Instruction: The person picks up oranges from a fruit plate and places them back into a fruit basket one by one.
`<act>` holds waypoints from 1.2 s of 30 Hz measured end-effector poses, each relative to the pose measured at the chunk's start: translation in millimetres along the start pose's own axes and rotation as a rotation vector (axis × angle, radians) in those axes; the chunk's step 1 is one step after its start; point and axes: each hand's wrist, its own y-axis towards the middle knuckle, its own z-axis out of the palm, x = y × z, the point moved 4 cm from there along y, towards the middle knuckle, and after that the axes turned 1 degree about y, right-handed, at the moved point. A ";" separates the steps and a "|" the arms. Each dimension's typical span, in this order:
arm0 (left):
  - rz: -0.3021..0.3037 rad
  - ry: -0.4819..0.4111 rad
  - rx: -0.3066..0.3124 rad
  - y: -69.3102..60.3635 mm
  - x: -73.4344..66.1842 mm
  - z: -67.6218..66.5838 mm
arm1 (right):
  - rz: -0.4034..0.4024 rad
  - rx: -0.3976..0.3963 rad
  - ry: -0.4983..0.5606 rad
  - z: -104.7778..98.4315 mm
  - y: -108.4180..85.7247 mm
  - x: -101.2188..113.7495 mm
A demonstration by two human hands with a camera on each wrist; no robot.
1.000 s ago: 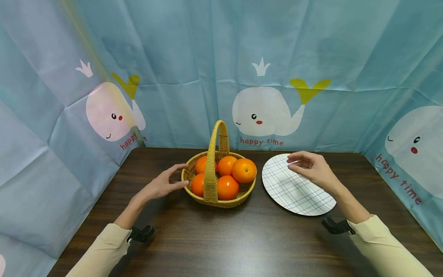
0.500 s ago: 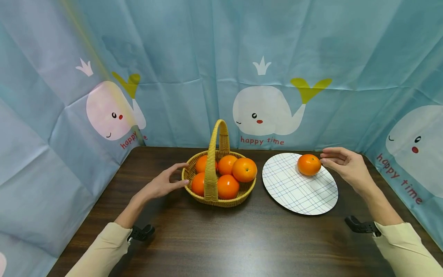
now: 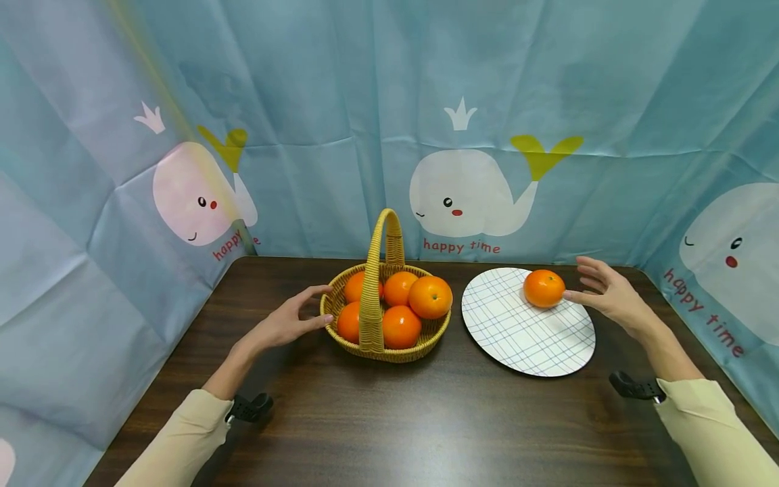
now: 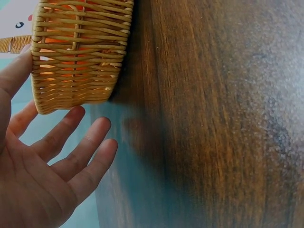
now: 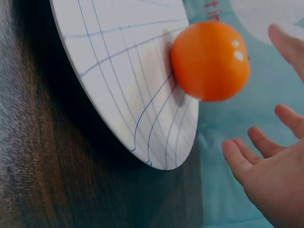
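Note:
A yellow wicker basket [image 3: 385, 354] with a tall arched handle holds several glossy oranges [image 3: 430, 297]. At its left end, my left hand [image 3: 286, 323] rests its thumb and a finger on the rim. The left wrist view shows the other fingers loosely spread beside the wicker wall [image 4: 80, 71]. A round white plate with a blue grid pattern [image 3: 511, 338] lies right of the basket. One orange [image 3: 544, 289] sits on the plate toward its back right. Beside that orange, my right hand [image 3: 617, 297] hovers with fingers spread and grips nothing; a gap separates them in the right wrist view.
A dark wood-grain table [image 3: 414, 419] supports everything. Behind it and at both sides hangs a light blue curtain [image 3: 316, 196] printed with white whales. Black straps with devices [image 3: 635, 387] sit at both wrists.
The right hand let go of an orange on the plate, moved right, and its fingers spread wider. The left hand stayed at the basket rim.

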 end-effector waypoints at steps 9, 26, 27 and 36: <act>-0.008 -0.005 0.009 1.1 -1.0 -1.1 | 0.035 0.096 -0.018 9.0 20.4 -10.0; -0.001 -0.013 0.011 2.4 -0.7 -0.1 | -0.073 0.141 -0.121 17.7 42.2 -3.6; 0.000 -0.013 0.011 2.4 -0.6 -0.3 | -0.077 0.138 -0.125 17.7 42.5 -3.9; -0.007 -0.029 0.025 2.9 1.3 -0.5 | -0.101 0.115 -0.137 20.5 40.8 -4.3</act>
